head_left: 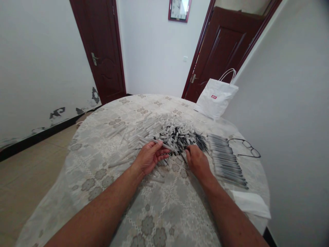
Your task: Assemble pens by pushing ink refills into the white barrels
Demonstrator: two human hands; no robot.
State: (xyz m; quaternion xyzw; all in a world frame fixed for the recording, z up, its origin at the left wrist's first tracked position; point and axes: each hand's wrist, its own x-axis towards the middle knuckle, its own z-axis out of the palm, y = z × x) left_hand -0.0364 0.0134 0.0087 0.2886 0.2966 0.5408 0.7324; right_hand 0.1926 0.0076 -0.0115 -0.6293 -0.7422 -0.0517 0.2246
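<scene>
My left hand [151, 156] is closed around a translucent white pen barrel [166, 146], gripped between thumb and fingers. My right hand [196, 158] has its fingers pinched at the near right edge of a pile of small parts; what they hold, if anything, is hidden. Beside those fingertips a thin dark piece [183, 158] points down toward the tablecloth. The pile mixes short whitish pieces [177, 122] with black ones [177, 133], and thin black rods [202, 140] fan out at its right. Loose translucent barrels [147, 126] lie behind and around my left hand.
A neat row of dark-tipped pens [227, 161] lies right of my right hand. Beyond it are black-framed glasses [248, 147] and, nearer, a white folded sheet or bag [250, 203]. A white handled bag [217, 97] stands at the back right of the round, cloth-covered table [102, 202].
</scene>
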